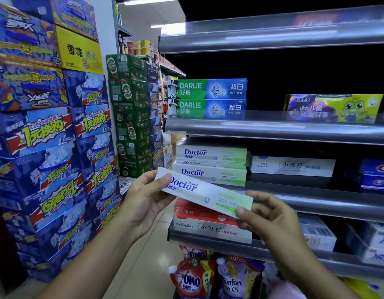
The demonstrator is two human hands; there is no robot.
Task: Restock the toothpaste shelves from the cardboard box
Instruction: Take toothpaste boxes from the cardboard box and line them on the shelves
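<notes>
I hold the Doctor carton (204,193) by its two ends. My left hand (148,199) pinches the white end, thumb flat on the printed face and fingers curled behind. My right hand (271,214) pinches the green end between thumb and forefinger. Gripping both ends steadies a long, light box and keeps the label turned towards me, so I judge I am lining it up to go in face out.

It hangs in the air in front of the shelving, tilted, with the left end higher. As far as I can tell it touches nothing but my fingers. Just above and behind my grip sits the matching stack (210,162) of the same brand, labels forward, and that looks like where this one belongs. Directly below my grip lies a red carton (208,221), partly covered by what I hold. Higher up are two Darlie cartons (208,98). Off to the right of my right hand lies a white carton (292,166), with blue Crest boxes (376,175) beyond it, cut off by the frame edge.

The cardboard box I am stocking from is nowhere in view. My left fingers behind the carton are hidden. The backs of the shelves are black, so I cannot tell how deep the rows run. The middle carton of the stack shows only as a sliver.
</notes>
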